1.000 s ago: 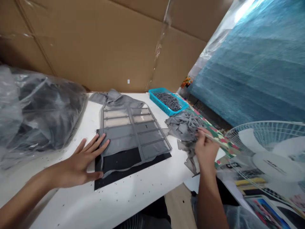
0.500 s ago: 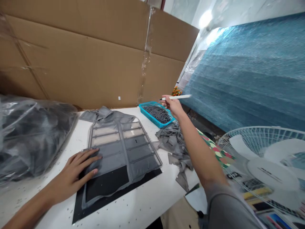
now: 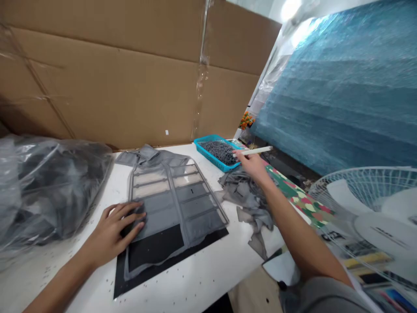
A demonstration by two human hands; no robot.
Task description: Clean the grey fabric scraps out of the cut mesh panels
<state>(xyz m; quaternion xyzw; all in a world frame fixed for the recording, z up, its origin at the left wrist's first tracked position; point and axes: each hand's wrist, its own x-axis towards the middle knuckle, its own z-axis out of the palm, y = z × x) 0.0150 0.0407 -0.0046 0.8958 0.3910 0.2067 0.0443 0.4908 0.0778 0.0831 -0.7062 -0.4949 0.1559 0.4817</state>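
My left hand (image 3: 112, 232) lies with fingers spread on the left side of a sheer grey mesh panel (image 3: 159, 208) divided into pocket-like sections by raised strips. Part of that panel rests over a black board (image 3: 122, 276). My right hand (image 3: 254, 169) is closed around a slim white pen-like tool (image 3: 263, 150); its working tip is not clear. It hovers at the right end of a turquoise basket (image 3: 210, 160), which contains many thin grey strips (image 3: 221, 150). Below it are grey fabric scraps (image 3: 241, 191). A folded grey cloth (image 3: 146, 154) lies at the panel's far edge.
A large clear plastic bag (image 3: 58, 187) with dark contents stands at left. Cardboard (image 3: 114, 87) walls off the white table's back. To the right are a fan (image 3: 368, 208) and a patterned cloth (image 3: 299, 195). Small dark bits dot the tabletop.
My right hand has come down with the white tool, from above the basket's right end to beside its rim. My left hand stays on the panel. The view has shifted slightly.
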